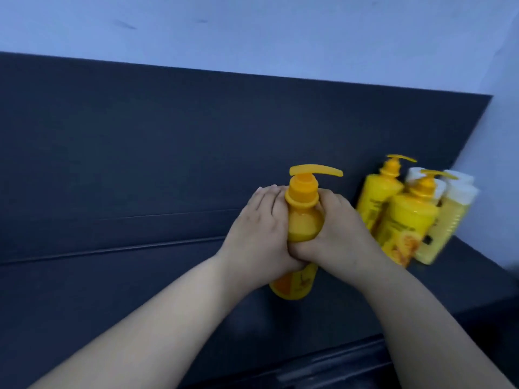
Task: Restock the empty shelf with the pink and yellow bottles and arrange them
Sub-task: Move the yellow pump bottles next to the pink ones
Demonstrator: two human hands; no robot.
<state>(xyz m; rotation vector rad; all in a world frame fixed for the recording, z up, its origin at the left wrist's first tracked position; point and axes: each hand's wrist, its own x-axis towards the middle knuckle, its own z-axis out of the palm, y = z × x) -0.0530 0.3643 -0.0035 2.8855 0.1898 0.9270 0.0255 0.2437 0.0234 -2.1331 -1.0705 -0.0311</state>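
Pale bluish wall (252, 29) runs along the top, and below it a dark navy back panel (196, 136) rises behind the dark shelf (112, 290), which fills most of the view. Near the middle of the shelf is a yellow pump bottle (304, 220), roughly upright, its pump head (314, 170) turned so the spout points right. The left hand (258, 234) wraps the bottle's left side and the right hand (339, 228) its right side. The grip of both is clamped on the bottle's shoulder and upper body, with the fingers curled round the back and the thumbs meeting in front. The hands hide the bottle's middle, so only the neck and the lower label show; whether its base touches the shelf cannot be told.

A cluster stands just to the right, near the shelf's right end and close to the back panel. It holds a rear pump bottle (379, 192) and a front pump bottle (407, 223), both yellow with spouts pointing right. Paler white-capped bottles (452, 220) stand beside them, blurred, their number unclear. The cluster sits near the right hand, a narrow gap between them. Two bare forearms reach up from the lower edge, crossing the shelf's front lip (323, 366)
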